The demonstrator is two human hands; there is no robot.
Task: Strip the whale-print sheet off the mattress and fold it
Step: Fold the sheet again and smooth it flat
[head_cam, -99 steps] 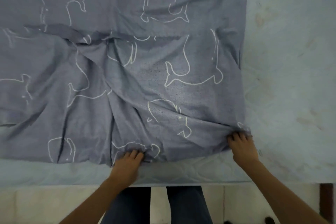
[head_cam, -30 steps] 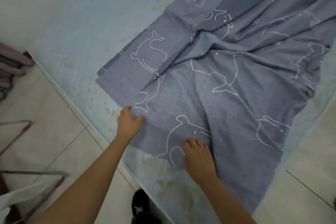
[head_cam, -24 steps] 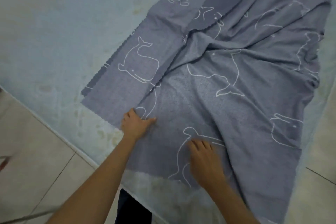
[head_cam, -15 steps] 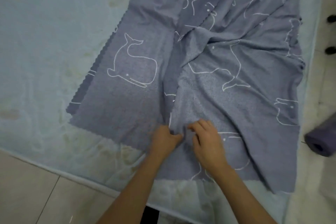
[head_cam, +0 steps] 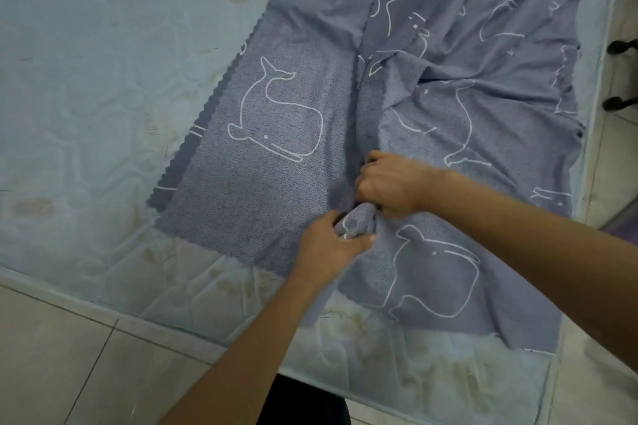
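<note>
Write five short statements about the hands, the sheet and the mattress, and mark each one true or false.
1. The left hand and the right hand both grip a bunched fold of the whale-print sheet. True.
2. The whale-print sheet is folded into a small neat square. False: it lies spread and wrinkled on the mattress.
3. Bare mattress shows to the left of the sheet. True.
4. The right hand lies flat on bare mattress. False: its fingers are curled into sheet fabric.
5. The sheet's left edge is cut in a zigzag. True.
</note>
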